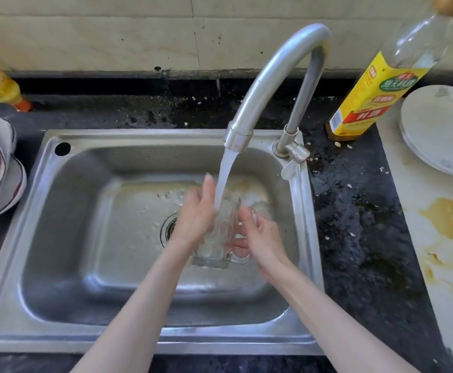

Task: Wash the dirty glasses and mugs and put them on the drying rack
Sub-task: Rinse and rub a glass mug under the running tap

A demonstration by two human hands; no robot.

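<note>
the left hand (197, 211) wraps the side of a clear glass mug (220, 232), fingers curled round it; the right hand (260, 238) grips its handle side. the mug is held over the steel sink (58, 211), right of the drain (169, 228), under water running from the faucet (273, 76).

2 bare forearms show, with no sleeve on either up to where the picture cuts them off. The left hand (197, 214) and right hand (260, 238) wear no gloves. No ring, watch or band can be seen on fingers or wrists. The nails look short and unpainted, though motion blur softens the fingertips.
</note>
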